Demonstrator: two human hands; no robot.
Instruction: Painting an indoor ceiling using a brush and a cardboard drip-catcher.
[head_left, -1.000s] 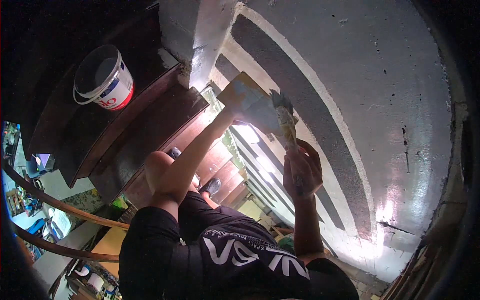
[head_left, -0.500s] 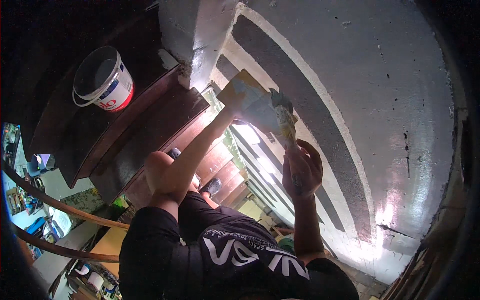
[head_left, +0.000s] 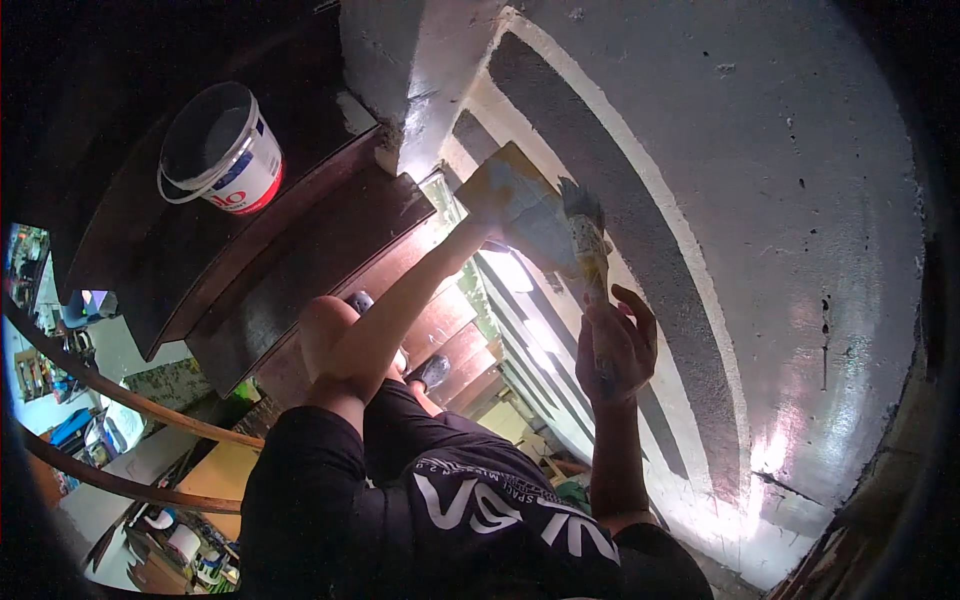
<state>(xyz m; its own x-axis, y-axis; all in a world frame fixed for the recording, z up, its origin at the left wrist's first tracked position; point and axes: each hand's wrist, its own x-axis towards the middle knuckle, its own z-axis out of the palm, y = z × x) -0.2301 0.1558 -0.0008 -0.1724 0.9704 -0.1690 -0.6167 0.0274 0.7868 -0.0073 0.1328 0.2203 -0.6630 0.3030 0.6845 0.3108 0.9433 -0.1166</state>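
Note:
My left hand [head_left: 472,238] holds up a flat tan board [head_left: 514,206] smeared with grey paint; its fingers are mostly hidden at the board's near edge. In my right hand [head_left: 614,352] is a paintbrush [head_left: 588,250], gripped by its handle with the bristles upward. Grey paint coats the bristles, and dried paint stains the ferrule. The brush head stands just right of the board; whether they touch, I cannot tell. Behind both is a wall [head_left: 770,200] with dark grey curved stripes [head_left: 610,150] between pale bands.
A white paint bucket [head_left: 222,150] with a red and blue label stands on a dark wooden step [head_left: 300,225] at the upper left. More stairs descend beneath my legs. A curved wooden handrail [head_left: 130,398] crosses the lower left, with cluttered household things beyond it.
The whole view has shifted slightly, so most things sit a little further right. The brush stands a bit more upright, and a finger of my right hand has lifted off its handle.

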